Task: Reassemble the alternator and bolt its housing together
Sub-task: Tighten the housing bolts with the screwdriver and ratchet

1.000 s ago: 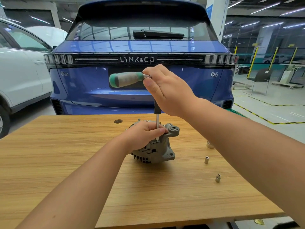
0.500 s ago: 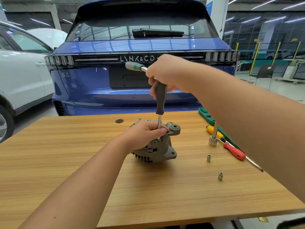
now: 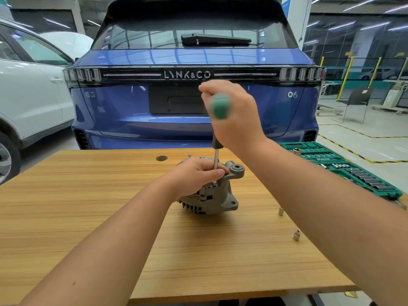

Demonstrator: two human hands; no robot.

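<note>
alternator (image 3: 212, 195) upright on surface (image 3: 88, 206), lug up-right | left hand (image 3: 198, 175) grips its top | right hand (image 3: 234, 120) grips t-handle driver (image 3: 217, 138), shaft vertical

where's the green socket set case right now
The green socket set case lies open at the wooden table's far right edge, behind the right forearm.
</note>
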